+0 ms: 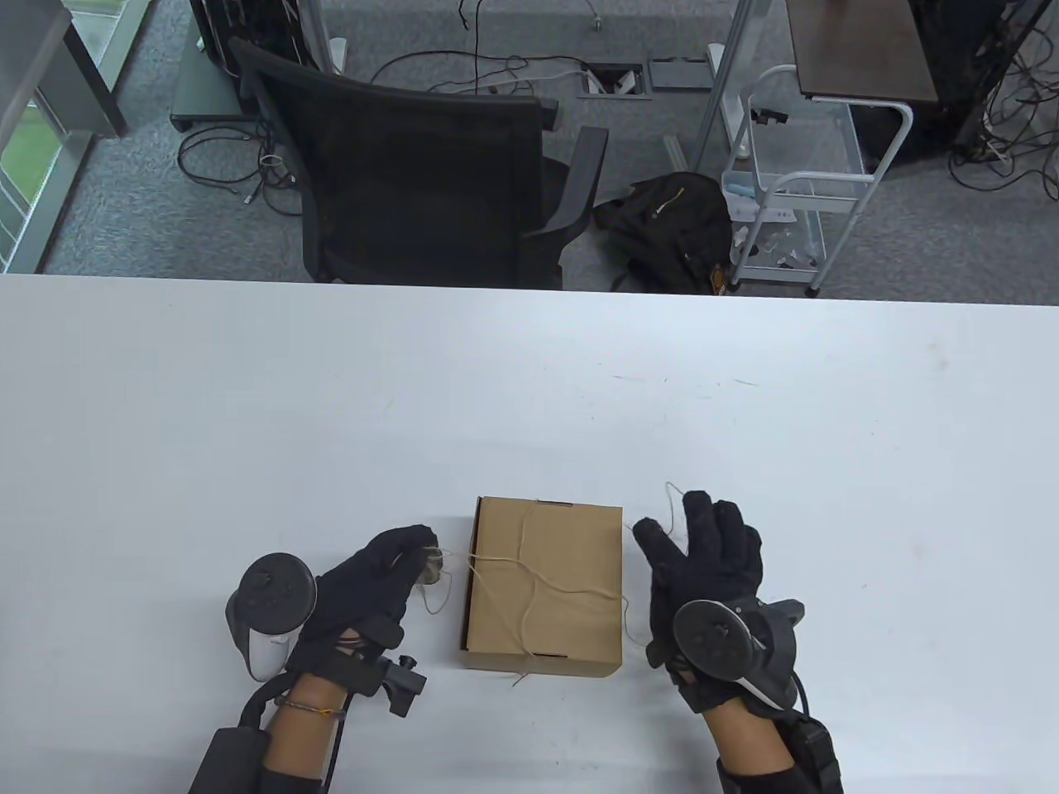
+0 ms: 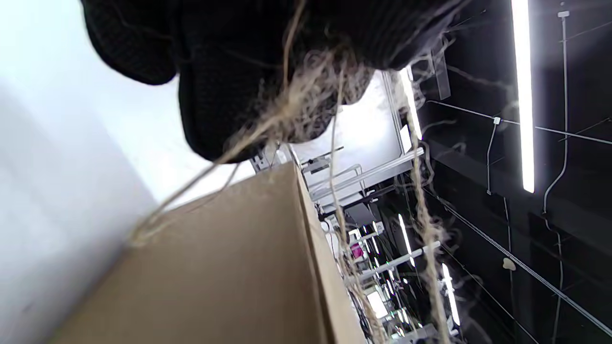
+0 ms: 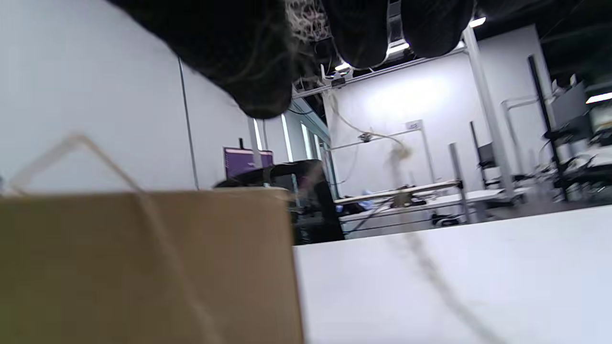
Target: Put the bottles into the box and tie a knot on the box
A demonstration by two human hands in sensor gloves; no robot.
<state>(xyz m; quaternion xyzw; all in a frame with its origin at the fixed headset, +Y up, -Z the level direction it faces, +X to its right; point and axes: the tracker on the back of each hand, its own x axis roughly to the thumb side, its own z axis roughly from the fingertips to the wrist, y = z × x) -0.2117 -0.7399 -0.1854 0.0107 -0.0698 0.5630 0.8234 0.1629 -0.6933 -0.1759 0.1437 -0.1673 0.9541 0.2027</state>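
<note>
A closed cardboard box (image 1: 542, 585) sits flat on the white bench (image 1: 529, 397), near its front edge and between the two hands. A thin string (image 1: 529, 579) lies across the lid, one run going side to side and another going front to back, the two crossing near the middle of the lid. A short frayed end pokes out under the front edge of the box.

The left hand (image 1: 372, 591) sits just beside the left side of the box, its fingers curled and pinching one end of the string. In the left wrist view the frayed strand (image 2: 267, 129) runs from the gloved fingertips (image 2: 215, 95) down to the box edge. A small greyish thing shows at these fingertips in the table view, but I cannot tell what it is.

The right hand (image 1: 703, 571) is just to the right of the box, fingers spread wide and fairly straight. The other end of the string loops up past its fingertips and runs along its thumb side; whether the hand actually holds that strand, I cannot tell. No bottles are visible with the lid shut.

Beyond the bench stand a black office chair (image 1: 414, 174), a dark bag (image 1: 670, 231) on the floor and a small white cart (image 1: 794, 190).
</note>
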